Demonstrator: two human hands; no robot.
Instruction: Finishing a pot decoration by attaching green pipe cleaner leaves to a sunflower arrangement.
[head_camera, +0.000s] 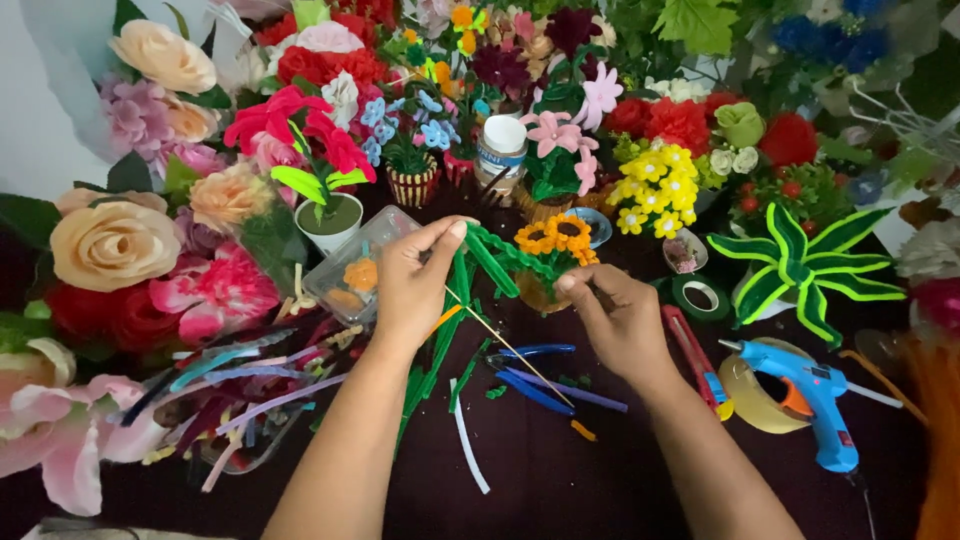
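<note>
**Hands at the green pipe-cleaner stem**

Between the flower arrangements, the left hand (412, 285) pinches a green pipe-cleaner stem (487, 257) at its top. The right hand (618, 318), just beside it, closes its fingertips near the small orange sunflower bunch (553, 240). A thin wooden stick (510, 348) slants below; a blue glue gun (812, 397) lies well apart, right.

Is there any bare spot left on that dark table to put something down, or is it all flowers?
The widest bare patch of the dark table lies at the near edge, between the two forearms, below the white pipe cleaner. A smaller strip sits left of the blue glue gun. Everywhere beyond the left hand and right hand is packed with flowers, as is the left side.
</note>
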